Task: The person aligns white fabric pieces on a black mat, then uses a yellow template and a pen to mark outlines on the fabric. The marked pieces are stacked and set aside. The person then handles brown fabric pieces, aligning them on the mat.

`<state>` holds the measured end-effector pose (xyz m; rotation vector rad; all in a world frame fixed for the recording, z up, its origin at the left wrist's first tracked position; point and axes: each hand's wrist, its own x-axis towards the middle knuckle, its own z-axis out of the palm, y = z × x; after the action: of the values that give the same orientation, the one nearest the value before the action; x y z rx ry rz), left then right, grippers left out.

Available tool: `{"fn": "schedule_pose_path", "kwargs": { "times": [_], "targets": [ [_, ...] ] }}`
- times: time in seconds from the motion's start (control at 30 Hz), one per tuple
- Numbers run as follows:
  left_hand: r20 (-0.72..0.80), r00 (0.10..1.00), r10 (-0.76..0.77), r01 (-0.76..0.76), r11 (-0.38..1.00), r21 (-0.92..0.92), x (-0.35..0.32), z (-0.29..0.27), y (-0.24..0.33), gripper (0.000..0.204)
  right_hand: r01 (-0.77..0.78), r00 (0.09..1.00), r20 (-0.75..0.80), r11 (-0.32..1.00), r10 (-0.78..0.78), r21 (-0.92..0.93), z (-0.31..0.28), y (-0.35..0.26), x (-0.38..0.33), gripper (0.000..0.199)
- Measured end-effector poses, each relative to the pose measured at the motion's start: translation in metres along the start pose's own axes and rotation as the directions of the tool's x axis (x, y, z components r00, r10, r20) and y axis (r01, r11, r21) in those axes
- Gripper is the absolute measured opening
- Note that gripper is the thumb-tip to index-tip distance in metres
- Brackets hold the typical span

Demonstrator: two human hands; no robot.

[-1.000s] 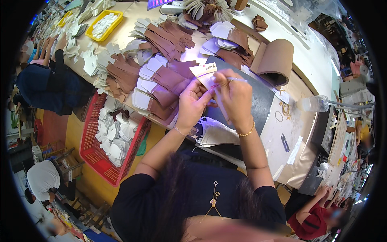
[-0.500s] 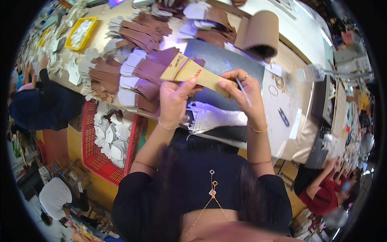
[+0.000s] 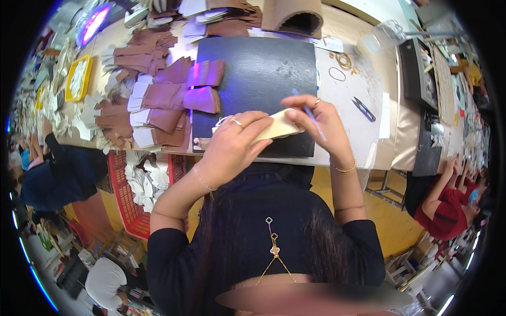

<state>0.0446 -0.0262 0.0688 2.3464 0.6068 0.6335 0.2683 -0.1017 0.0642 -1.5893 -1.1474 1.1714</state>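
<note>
The left hand point(image 3: 232, 145) was curled around a cream, flat piece of material point(image 3: 276, 128), its grip closed on the near end with the fingers wrapped over the top. The right hand point(image 3: 316, 124) pinched the far end of the same piece with thumb and fingers, and between its fingers it also carried a thin pen-like tool point(image 3: 314, 120), slanting down toward the wrist; whether that was a pen or a fine brush the view did not let me tell. The piece was held up above the near edge of a black mat point(image 3: 263, 68) that lay on the counter point(image 3: 358, 89), just in front of the person's chest.

To the left of the mat lay fanned stacks of brown and white cut pieces point(image 3: 174, 95), spreading on toward the counter's left end. Beside the mat on the right were small black snips point(image 3: 363, 107) and, further back, a few rubber bands point(image 3: 340, 66). A brown roll point(image 3: 292, 16) stood at the mat's far edge. Below the counter's left side sat a red basket point(image 3: 126, 205) holding white cut pieces. Another person in a red top point(image 3: 443, 210) sat at the right.
</note>
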Motion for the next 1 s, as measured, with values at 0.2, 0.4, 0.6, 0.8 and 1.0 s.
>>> {"fn": "schedule_pose_path", "kwargs": {
  "times": [0.2,0.4,0.6,0.8,1.0],
  "targets": [
    [0.108,0.993,-0.053,0.042,0.994,0.099,-0.007,0.036,-0.007,0.033,-0.033,0.957,-0.287,0.998,0.046,0.05,-0.033,0.039,-0.028,0.026],
    [0.15,0.989,-0.016,-0.024,0.965,0.261,-0.004,0.05,-0.006,0.03,0.012,0.962,-0.274,0.998,0.006,0.063,-0.018,0.06,-0.054,0.019],
    [0.169,0.985,-0.025,-0.027,0.954,0.297,-0.003,0.055,-0.006,0.028,0.058,0.96,-0.28,0.993,-0.027,0.101,0.0,0.071,-0.055,0.017],
    [0.118,0.993,0.01,-0.038,0.97,0.241,-0.001,0.062,-0.007,0.028,0.052,0.957,-0.289,0.993,-0.02,0.105,0.002,0.077,-0.055,0.019],
    [0.084,0.995,0.05,-0.065,0.98,0.188,0.003,0.069,-0.012,0.025,0.056,0.959,-0.283,0.986,-0.01,0.156,0.001,0.079,-0.054,0.019]
  ]
}}
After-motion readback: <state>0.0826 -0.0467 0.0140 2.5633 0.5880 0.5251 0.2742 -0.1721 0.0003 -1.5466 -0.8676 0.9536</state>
